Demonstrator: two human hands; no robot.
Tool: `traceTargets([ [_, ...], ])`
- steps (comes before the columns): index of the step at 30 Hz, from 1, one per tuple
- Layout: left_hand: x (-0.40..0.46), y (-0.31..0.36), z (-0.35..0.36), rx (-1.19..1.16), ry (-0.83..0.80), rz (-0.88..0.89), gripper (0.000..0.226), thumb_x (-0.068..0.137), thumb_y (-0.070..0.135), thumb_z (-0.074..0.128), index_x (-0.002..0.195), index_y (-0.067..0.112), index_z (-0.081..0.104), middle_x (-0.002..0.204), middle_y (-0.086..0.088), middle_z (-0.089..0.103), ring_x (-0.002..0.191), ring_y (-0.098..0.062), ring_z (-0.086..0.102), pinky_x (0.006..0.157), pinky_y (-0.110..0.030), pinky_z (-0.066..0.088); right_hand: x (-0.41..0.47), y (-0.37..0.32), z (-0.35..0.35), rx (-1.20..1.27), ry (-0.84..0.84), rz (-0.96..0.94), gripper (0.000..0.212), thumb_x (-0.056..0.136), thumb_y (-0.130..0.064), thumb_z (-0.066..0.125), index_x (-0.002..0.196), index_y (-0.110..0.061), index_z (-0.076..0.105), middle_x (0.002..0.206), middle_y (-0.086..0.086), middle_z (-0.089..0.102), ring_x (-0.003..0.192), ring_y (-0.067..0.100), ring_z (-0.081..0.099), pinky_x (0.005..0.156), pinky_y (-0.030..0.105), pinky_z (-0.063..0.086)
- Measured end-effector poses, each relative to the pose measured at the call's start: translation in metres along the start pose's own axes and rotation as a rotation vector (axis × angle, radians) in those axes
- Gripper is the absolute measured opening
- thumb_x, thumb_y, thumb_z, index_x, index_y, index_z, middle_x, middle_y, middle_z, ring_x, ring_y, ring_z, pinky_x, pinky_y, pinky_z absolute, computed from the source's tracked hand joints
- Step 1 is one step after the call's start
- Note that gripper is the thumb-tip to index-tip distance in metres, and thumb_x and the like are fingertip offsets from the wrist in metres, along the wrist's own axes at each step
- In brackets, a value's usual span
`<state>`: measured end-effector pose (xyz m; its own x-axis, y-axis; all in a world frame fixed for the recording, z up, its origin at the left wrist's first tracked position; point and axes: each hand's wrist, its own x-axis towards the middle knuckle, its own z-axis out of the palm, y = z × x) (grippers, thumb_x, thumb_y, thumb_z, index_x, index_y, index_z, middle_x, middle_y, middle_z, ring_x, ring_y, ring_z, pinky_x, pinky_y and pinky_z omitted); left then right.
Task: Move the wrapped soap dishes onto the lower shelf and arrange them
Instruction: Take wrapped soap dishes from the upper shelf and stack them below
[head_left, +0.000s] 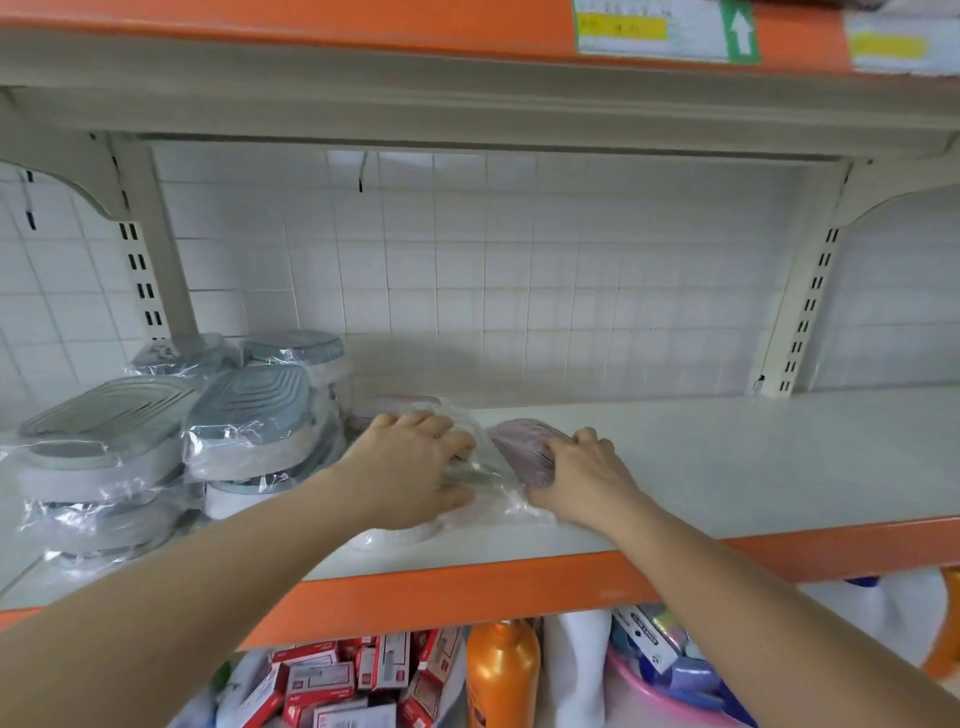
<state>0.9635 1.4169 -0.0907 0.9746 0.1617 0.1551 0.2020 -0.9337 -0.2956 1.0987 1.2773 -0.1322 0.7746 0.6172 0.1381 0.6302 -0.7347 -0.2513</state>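
Note:
Several grey wrapped soap dishes (249, 415) are stacked in clear plastic at the left of the white shelf (727, 457). Just right of them lie pink wrapped soap dishes. My left hand (415, 462) lies on top of one wrapped dish (467, 470), fingers curled over its plastic. My right hand (582, 473) grips the right end of a pink wrapped soap dish (519, 441) near the shelf's front edge. Another pink dish (400, 402) lies behind my left hand, mostly hidden.
An orange-edged shelf (467, 31) hangs above with price labels. Slotted uprights (810, 312) stand at both sides. Below the shelf's orange front (467, 587) sit red boxes (337, 680), an orange bottle (501, 675) and a pink basin (675, 696). The shelf's right half is bare.

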Motion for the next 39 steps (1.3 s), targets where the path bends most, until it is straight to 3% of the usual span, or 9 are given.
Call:
traceTargets([
  [7,-0.012,-0.035,0.008,0.067,0.014,-0.152,0.047,0.095,0.044,0.036,0.138,0.027,0.031,0.142,0.005,0.039,0.131,-0.017,0.036,0.107,-0.032,0.026,0.026,-0.041,-0.006,0.275,-0.119,-0.106,0.050,0.094,-0.047,0.046,0.136,-0.020,0.047,0.141,0.006,0.047,0.128,0.024,0.043,0.094,0.023,0.034],
  [15,-0.023,-0.030,-0.014,0.180,0.075,-0.085,0.057,0.093,0.039,0.041,0.143,0.020,0.023,0.147,-0.004,0.029,0.138,-0.021,0.025,0.114,-0.037,0.016,0.009,-0.032,-0.066,0.063,-0.105,-0.266,0.049,0.091,-0.036,0.056,0.136,-0.019,0.046,0.141,0.004,0.047,0.127,0.021,0.045,0.099,0.025,0.036],
  [18,-0.034,-0.017,-0.071,-0.021,0.419,0.148,0.044,0.083,0.039,0.042,0.122,0.023,0.056,0.115,0.004,0.064,0.097,-0.013,0.065,0.081,-0.025,0.049,-0.025,-0.035,-0.132,0.180,0.098,-0.423,0.037,0.090,-0.033,0.057,0.126,-0.026,0.056,0.128,-0.009,0.057,0.110,0.005,0.055,0.083,0.012,0.040],
  [21,-0.051,-0.005,-0.135,-0.150,0.671,0.361,0.031,0.082,0.035,0.042,0.104,0.028,0.062,0.090,0.014,0.067,0.063,-0.002,0.059,0.053,-0.019,0.046,-0.079,-0.037,-0.199,0.210,0.369,-0.624,0.022,0.086,-0.037,0.061,0.105,-0.031,0.067,0.094,-0.022,0.065,0.083,-0.005,0.058,0.069,0.003,0.041],
  [26,-0.054,0.005,-0.218,-0.204,1.063,0.521,0.023,0.083,0.023,0.044,0.098,0.022,0.061,0.083,0.010,0.063,0.071,-0.003,0.054,0.063,-0.019,0.045,-0.123,-0.025,-0.286,0.242,0.878,-0.785,0.012,0.077,-0.038,0.054,0.086,-0.046,0.057,0.073,-0.014,0.065,0.068,0.006,0.062,0.064,0.012,0.047],
  [28,-0.037,0.008,-0.242,-0.235,1.120,0.470,0.024,0.081,0.029,0.042,0.101,0.027,0.056,0.085,0.010,0.061,0.077,-0.002,0.052,0.070,-0.026,0.047,-0.114,-0.013,-0.317,0.162,1.004,-0.662,0.025,0.073,-0.038,0.058,0.097,-0.045,0.055,0.088,-0.016,0.066,0.083,0.002,0.061,0.074,0.014,0.046],
  [32,0.007,0.019,-0.278,-0.252,1.034,0.327,0.055,0.074,0.058,0.038,0.125,0.037,0.040,0.115,0.014,0.046,0.106,-0.009,0.049,0.084,-0.026,0.037,-0.076,0.014,-0.340,-0.225,0.763,-0.255,0.075,0.078,-0.032,0.067,0.143,-0.028,0.032,0.145,0.002,0.036,0.132,0.017,0.033,0.101,0.023,0.026],
  [35,0.039,0.029,-0.292,-0.198,0.906,0.265,0.068,0.082,0.048,0.056,0.141,0.030,0.027,0.143,0.008,0.032,0.126,-0.013,0.036,0.083,-0.014,0.024,-0.057,0.025,-0.335,-0.237,0.725,-0.230,0.069,0.078,-0.027,0.069,0.139,-0.024,0.037,0.136,0.006,0.041,0.127,0.021,0.037,0.094,0.024,0.030],
  [39,0.063,0.041,-0.300,-0.090,0.819,0.230,0.077,0.080,0.042,0.061,0.144,0.026,0.023,0.142,-0.001,0.037,0.127,-0.021,0.040,0.100,-0.031,0.032,-0.051,0.021,-0.335,-0.291,0.828,-0.367,0.047,0.078,-0.027,0.067,0.122,-0.021,0.050,0.118,0.003,0.047,0.113,0.017,0.043,0.086,0.028,0.034],
])
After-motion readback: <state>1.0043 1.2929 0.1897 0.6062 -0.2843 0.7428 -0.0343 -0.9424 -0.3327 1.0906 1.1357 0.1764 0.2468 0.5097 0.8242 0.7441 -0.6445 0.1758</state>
